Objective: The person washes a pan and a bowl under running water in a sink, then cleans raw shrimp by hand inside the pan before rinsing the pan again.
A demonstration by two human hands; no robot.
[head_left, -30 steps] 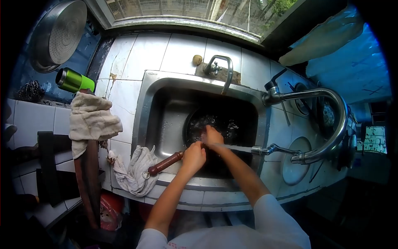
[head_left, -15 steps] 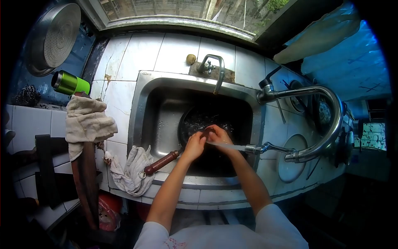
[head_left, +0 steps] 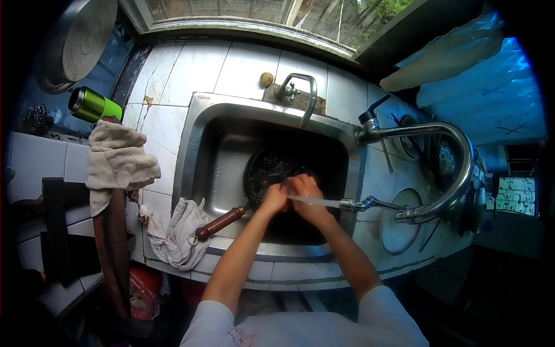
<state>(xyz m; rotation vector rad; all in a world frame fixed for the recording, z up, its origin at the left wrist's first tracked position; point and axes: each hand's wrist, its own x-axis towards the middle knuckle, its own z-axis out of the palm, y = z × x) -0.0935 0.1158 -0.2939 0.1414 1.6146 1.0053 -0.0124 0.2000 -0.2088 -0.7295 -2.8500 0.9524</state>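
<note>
Over the metal sink [head_left: 222,188], my left hand [head_left: 274,200] and my right hand [head_left: 309,199] are close together, fingers curled towards each other. Something dark and reddish is partly hidden between them; I cannot make out what it is. A stream of water [head_left: 321,202] from the spout [head_left: 355,204] of the curved tap [head_left: 462,168] runs onto my right hand. Under my hands lies a dark round pan [head_left: 260,173] with water in it. Its brown handle [head_left: 222,224] sticks out over the sink's front left edge.
A white cloth [head_left: 179,234] lies beside the handle. Further left are a beige cloth [head_left: 121,156] and a green bottle [head_left: 95,105]. Behind the sink stand a smaller tap [head_left: 312,95] and a round brown item [head_left: 266,79]. A white plate [head_left: 400,222] lies at right.
My right hand has turned, its back now hiding more of the reddish thing. The view has shifted slightly, and the sink appears a little further left.
</note>
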